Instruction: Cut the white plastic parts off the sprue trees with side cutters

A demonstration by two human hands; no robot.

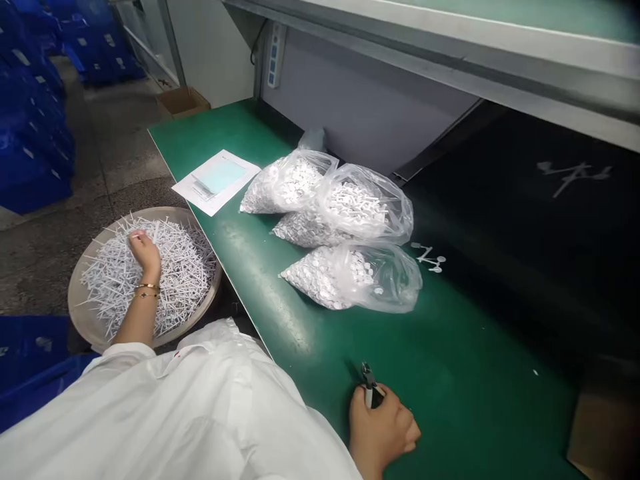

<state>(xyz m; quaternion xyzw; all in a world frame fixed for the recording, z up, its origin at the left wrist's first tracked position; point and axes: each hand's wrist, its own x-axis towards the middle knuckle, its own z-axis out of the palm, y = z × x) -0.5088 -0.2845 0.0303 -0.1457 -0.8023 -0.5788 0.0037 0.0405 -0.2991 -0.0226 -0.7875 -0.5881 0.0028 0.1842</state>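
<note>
My left hand (145,252) is over a wide round basin (80,293) heaped with thin white plastic sticks (183,280). Its fingers are curled together among the sticks, and what they pinch, if anything, is too small to make out. On the green table my right hand (383,427) is wrapped round a pair of side cutters (369,383), their metal jaws pointing away from me. Beyond it lie clear plastic bags of small white parts: one of round pieces (320,277), one of short pegs (357,203) and another (285,183) farther back.
A branched white plastic sprue (429,257) lies right of the bags on the green table (240,247). Papers (217,181) rest at its left edge. A shelf (450,50) overhangs the back. Blue crates (30,140) stand left, and a cardboard box (607,420) is at right.
</note>
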